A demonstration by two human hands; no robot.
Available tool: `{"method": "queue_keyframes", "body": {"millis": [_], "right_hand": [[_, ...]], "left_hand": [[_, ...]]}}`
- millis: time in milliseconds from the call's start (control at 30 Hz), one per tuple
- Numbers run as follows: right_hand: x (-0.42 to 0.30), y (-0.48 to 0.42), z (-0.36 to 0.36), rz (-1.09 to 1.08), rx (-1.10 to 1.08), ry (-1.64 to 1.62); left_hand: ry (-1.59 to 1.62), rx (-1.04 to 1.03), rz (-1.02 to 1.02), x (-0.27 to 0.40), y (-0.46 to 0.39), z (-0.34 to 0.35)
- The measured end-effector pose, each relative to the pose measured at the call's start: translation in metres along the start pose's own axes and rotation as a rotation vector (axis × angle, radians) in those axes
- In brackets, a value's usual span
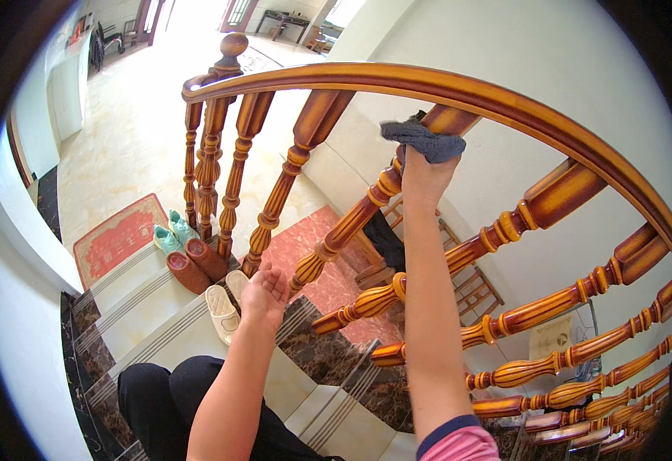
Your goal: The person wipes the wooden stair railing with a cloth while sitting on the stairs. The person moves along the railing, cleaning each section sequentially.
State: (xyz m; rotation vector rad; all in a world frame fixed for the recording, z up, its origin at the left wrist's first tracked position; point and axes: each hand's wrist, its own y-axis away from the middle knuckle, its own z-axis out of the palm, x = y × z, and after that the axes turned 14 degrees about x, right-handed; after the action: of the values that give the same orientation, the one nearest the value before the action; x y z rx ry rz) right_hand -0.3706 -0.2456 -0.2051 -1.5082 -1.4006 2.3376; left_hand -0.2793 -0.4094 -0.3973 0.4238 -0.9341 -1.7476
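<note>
My right hand (431,178) holds a dark grey cloth (425,140) wrapped against the upper part of a turned wooden baluster (386,187), just under the curved wooden handrail (370,76). The cloth hides most of those fingers. Lower and to the left, my left hand (265,293) is palm up with its fingers loosely curled, near the foot of a baluster. It holds nothing that I can see. Whether it touches the wood I cannot tell.
Cream slippers (222,316), brown slippers (187,274) and mint-green shoes (167,239) stand on the stair treads at left. A red mat (118,239) lies at the stair foot. Beyond the balusters are bamboo chairs (477,294). My knees (145,392) are over the steps.
</note>
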Motion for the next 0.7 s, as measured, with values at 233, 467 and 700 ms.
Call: {"method": "queue_keyframes", "body": {"millis": [233,467,700], "right_hand": [[0.059,0.038,-0.019,-0.149,-0.169,0.121],[0.051,0.059,-0.016,-0.067,-0.166,-0.125],[0.068,0.035,-0.053,0.186,-0.461,0.117]], "left_hand": [[-0.021,-0.070,-0.035,-0.015,0.002,0.001],[-0.058,-0.046,0.027,-0.002,-0.006,-0.006],[-0.053,-0.058,0.005,-0.008,-0.008,-0.003]]}}
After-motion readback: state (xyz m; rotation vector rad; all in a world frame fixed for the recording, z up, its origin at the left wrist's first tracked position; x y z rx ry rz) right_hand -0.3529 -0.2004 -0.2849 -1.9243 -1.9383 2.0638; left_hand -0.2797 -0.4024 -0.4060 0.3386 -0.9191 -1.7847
